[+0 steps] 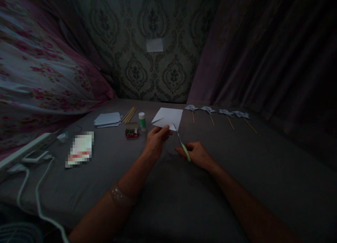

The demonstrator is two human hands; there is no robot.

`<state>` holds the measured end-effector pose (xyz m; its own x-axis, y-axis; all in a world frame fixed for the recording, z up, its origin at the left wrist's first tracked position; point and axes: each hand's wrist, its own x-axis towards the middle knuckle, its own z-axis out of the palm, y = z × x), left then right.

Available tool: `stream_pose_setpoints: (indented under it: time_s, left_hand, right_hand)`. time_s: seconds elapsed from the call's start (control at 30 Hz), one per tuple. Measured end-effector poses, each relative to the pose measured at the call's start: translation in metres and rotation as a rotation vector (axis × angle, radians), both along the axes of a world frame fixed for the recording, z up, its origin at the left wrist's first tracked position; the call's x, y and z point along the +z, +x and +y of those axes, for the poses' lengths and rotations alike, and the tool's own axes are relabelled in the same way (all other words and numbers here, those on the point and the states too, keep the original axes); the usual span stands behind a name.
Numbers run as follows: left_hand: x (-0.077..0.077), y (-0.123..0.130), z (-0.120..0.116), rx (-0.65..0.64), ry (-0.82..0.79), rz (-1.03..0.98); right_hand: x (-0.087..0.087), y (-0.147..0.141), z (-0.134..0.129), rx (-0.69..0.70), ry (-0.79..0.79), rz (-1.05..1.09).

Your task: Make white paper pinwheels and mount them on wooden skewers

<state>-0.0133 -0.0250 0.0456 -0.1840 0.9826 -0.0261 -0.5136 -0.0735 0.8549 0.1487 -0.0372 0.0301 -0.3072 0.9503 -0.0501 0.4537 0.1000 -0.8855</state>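
My left hand (157,140) pinches the near edge of a white square sheet of paper (170,115), holding it up over the cloth-covered surface. A slit runs in from the sheet's left corner. My right hand (196,153) grips a pair of scissors (185,152) by the light green handles. The scissor blades meet the paper near its lower right corner, with one blade showing on top of the sheet. Just left of the paper stands a glue stick (142,121) with a white cap and green label.
A stack of white paper (107,119), thin wooden sticks (129,115) and an open small red box (131,132) lie to the left. Several paper pinwheels (225,112) on sticks line the back right. A power strip (28,150) with white cables (39,201) borders the left side.
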Motion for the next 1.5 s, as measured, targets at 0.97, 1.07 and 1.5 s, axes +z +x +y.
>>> stream_pose_setpoints:
  time_s: [0.97, 1.07, 1.5]
  left_hand:
    - [-0.006, 0.012, -0.007, -0.101, 0.059, 0.12]
    - [-0.005, 0.013, -0.008, -0.1, 0.052, 0.109]
    - [-0.005, 0.012, -0.008, -0.132, 0.032, 0.034]
  right_hand:
    - [0.007, 0.001, -0.002, -0.034, 0.055, 0.078]
    - [0.007, 0.001, -0.003, -0.052, 0.061, 0.094]
    - [0.006, 0.0, -0.003, -0.086, 0.054, 0.131]
